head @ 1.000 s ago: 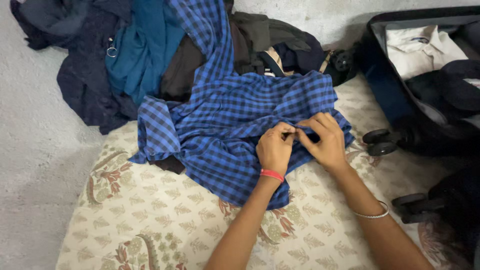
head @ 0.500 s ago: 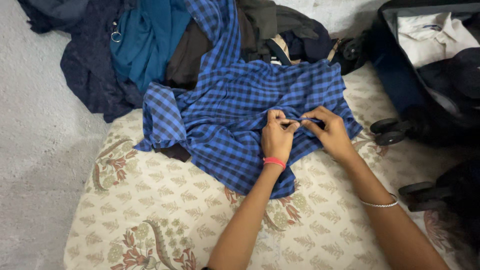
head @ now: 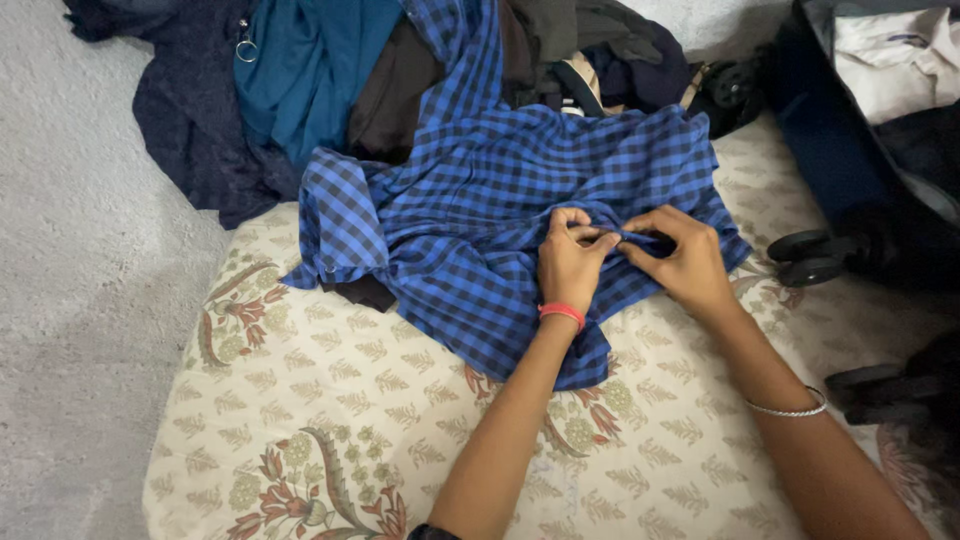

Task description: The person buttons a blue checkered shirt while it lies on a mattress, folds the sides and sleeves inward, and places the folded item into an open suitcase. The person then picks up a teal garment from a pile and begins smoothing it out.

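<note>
Both of my forearms reach up over the floral mattress (head: 330, 400). My left hand (head: 570, 265), a red band at its wrist, and my right hand (head: 685, 260) meet on the blue checked shirt (head: 470, 230), fingers of each pinched shut on one fold of its cloth; possibly a button sits there, too small to tell. Beyond lies a pile of dark clothes (head: 300, 80), and at far right an open suitcase (head: 880, 110).

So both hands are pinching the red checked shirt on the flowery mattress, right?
Not quite: the shirt is blue and black checked, not red. The head view shows the left hand and right hand both pinching it on the flowery mattress. Only the left wristband is red.
</note>
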